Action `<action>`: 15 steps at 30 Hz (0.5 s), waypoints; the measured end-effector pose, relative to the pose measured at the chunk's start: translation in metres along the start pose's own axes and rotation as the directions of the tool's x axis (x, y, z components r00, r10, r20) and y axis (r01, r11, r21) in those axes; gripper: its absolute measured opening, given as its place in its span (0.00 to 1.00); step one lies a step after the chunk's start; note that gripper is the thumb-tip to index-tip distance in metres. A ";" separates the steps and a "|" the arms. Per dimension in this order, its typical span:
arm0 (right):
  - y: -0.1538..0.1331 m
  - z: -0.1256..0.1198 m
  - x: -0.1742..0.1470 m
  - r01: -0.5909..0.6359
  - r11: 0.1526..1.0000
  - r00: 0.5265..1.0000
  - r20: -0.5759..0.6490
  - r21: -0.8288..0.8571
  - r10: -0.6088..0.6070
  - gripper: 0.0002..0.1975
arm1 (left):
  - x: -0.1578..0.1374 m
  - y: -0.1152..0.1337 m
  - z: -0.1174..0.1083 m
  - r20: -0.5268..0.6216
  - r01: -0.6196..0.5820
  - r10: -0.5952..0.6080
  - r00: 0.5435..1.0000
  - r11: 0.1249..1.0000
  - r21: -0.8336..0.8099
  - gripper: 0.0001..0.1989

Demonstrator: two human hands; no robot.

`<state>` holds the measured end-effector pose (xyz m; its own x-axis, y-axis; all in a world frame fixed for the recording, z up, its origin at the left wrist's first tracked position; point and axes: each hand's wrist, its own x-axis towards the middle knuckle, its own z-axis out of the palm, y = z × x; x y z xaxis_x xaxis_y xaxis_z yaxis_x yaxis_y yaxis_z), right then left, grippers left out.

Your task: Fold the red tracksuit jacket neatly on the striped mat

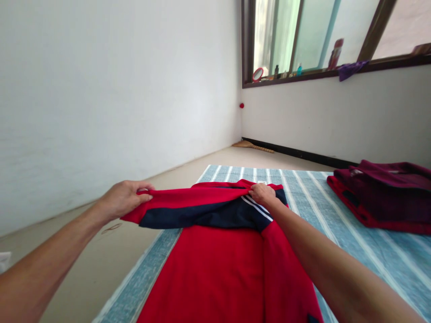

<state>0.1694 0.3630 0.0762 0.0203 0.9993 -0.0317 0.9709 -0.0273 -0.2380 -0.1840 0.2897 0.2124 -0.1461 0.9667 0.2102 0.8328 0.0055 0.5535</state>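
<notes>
A red jacket (215, 273) with navy panels and white stripes lies spread out before me. One sleeve (195, 199) is stretched sideways across its upper part. My left hand (129, 197) pinches the cuff end of that sleeve, out past the left edge of the striped sheet. At the shoulder, near the white stripes, my right hand (262, 194) is closed on the same sleeve's upper edge. The jacket's other sleeve runs down its right side, partly behind my right forearm.
A blue and white striped sheet (313, 193) lies under the jacket. Folded maroon and red clothes (387, 197) are stacked at right. A broom (252, 145) lies by the wall corner. Bottles and a small round mirror (257, 74) stand on the window sill; a purple cloth (352, 69) hangs there.
</notes>
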 end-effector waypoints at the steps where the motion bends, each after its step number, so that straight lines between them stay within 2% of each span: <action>1: 0.000 0.000 0.000 -0.003 1.000 1.000 -0.004 -0.003 0.003 0.18 | 0.000 -0.001 0.000 0.048 0.012 -0.011 0.999 1.000 -0.027 0.11; 3: 0.000 0.000 0.000 -0.008 1.000 1.000 -0.009 -0.006 0.008 0.18 | 0.000 0.002 -0.002 0.060 0.052 -0.044 0.997 0.991 -0.127 0.13; 7: 0.000 0.001 0.001 0.001 1.000 1.000 -0.014 -0.008 -0.001 0.17 | 0.002 0.015 -0.006 -0.118 0.022 -0.063 0.991 0.947 -0.320 0.17; 11: 0.000 0.003 0.002 -0.009 1.000 1.000 -0.024 -0.014 0.009 0.17 | 0.006 0.023 -0.006 -0.175 -0.059 0.008 0.985 0.955 -0.292 0.18; 15: 0.000 0.005 0.002 -0.043 0.999 0.998 -0.051 -0.014 0.042 0.17 | 0.009 0.019 -0.004 -0.215 -0.139 0.089 0.973 0.963 -0.231 0.18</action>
<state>0.1685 0.3649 0.0708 0.0734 0.9973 0.0075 0.9724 -0.0699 -0.2226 -0.1715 0.2980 0.2276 -0.1830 0.8855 0.4270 0.6991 -0.1881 0.6898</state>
